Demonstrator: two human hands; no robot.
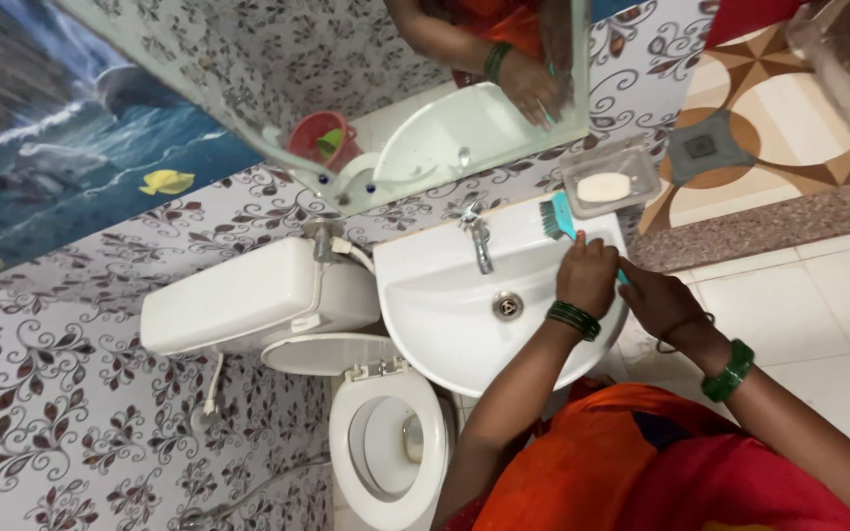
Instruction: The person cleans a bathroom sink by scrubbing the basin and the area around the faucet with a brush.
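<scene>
A teal scrubbing brush (555,218) with dark bristles rests its head on the back rim of a white wash basin (445,305), right of the metal tap (480,244). My left hand (587,275), with green bangles on the wrist, is closed around the brush handle. Just behind it, my right hand (656,300), also with a green bangle, grips the end of the handle at the basin's right edge. A metal drain (508,306) sits in the middle of the bowl.
A clear soap dish with a white soap bar (604,186) hangs on the patterned wall above the basin. A mirror (346,88) is above it. A white toilet (391,442) and cistern (238,295) stand left of the basin. Tiled floor (799,295) lies to the right.
</scene>
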